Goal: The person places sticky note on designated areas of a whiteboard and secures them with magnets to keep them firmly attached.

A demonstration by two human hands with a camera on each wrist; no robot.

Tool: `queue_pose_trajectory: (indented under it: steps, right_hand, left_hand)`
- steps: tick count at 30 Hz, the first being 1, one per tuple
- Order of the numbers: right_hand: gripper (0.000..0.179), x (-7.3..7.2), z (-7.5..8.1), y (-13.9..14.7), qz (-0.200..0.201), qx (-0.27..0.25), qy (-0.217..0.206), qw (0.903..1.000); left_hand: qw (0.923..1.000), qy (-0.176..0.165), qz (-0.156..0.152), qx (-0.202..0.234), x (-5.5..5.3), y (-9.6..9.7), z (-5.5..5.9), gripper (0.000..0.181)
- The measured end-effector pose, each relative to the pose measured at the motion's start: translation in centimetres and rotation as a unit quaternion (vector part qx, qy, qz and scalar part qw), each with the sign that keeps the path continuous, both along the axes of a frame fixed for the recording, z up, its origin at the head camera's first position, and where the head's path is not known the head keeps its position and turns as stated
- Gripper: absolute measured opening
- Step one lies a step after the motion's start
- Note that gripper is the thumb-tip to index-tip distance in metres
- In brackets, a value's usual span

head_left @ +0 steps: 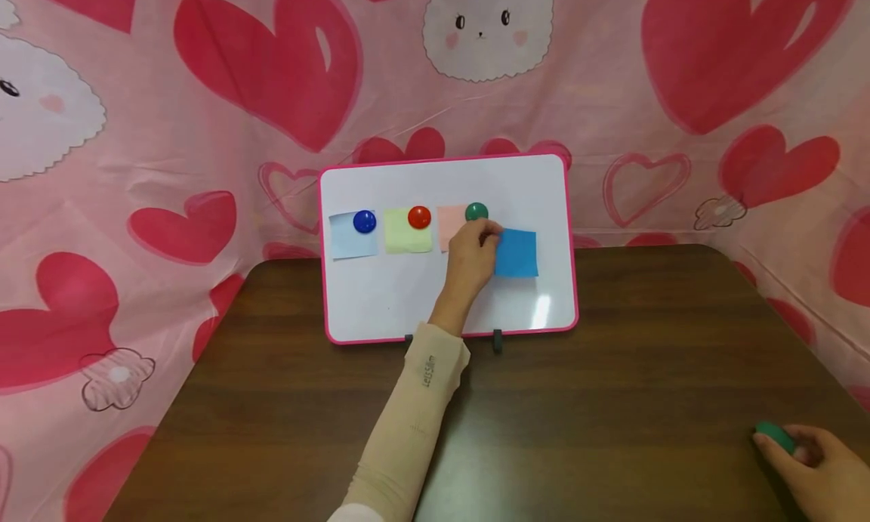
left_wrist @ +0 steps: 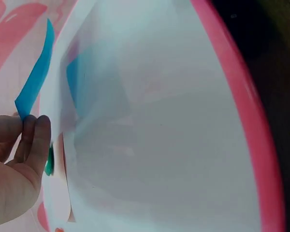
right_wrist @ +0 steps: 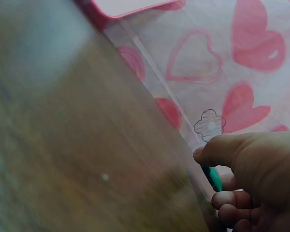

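My left hand [head_left: 473,254] pinches a blue sticky note [head_left: 516,253] by its left edge, in front of the whiteboard [head_left: 408,299]. The left wrist view shows the note [left_wrist: 37,72] standing off the board, slightly curved, between thumb and fingertips. Just left of the note, a pink sticky note [head_left: 450,220] hangs under a round green magnet [head_left: 477,212], partly behind my hand. At the lower right, my right hand [head_left: 825,465] holds another green magnet [head_left: 775,436] between thumb and fingers, over the table. That magnet [right_wrist: 213,179] shows edge-on in the right wrist view.
Further left on the board are a light blue note [head_left: 350,242] under a blue magnet [head_left: 365,221] and a light green note [head_left: 406,239] under a red magnet [head_left: 419,217]. Dark feet [head_left: 498,341] support the board on the brown table [head_left: 612,386]. A heart-patterned pink cloth [head_left: 394,76] hangs behind.
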State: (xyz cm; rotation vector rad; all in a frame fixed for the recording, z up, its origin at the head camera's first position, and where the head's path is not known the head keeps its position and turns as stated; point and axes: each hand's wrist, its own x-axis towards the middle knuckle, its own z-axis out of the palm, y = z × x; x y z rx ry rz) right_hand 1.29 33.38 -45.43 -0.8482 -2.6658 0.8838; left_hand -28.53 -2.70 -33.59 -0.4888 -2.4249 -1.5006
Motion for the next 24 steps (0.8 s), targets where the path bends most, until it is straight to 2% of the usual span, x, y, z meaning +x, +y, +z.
queue_pose_trajectory:
  steps: [6, 12, 20, 24]
  right_hand:
    - [0.06, 0.1, 0.0, 0.3, 0.003, 0.001, -0.008, 1.0]
    - [0.059, 0.1, -0.2, 0.6, 0.003, 0.009, -0.002, 1.0]
    - [0.058, 0.1, 0.2, 0.6, 0.004, 0.021, -0.001, 0.9998]
    - [0.057, 0.1, 0.4, 0.5, 0.004, 0.02, 0.0, 0.9998]
  left_hand:
    - [0.9999, -0.006, 0.006, -0.012, -0.1, 0.4, 0.0, 0.021]
    - [0.9979, 0.016, 0.007, -0.062, -0.5, 0.7, -0.1, 0.033]
    - [0.9885, 0.034, 0.022, -0.146, -0.8, 1.4, 0.0, 0.037]
    - [0.9838, 0.046, 0.034, -0.17, -0.9, 1.6, 0.1, 0.035]
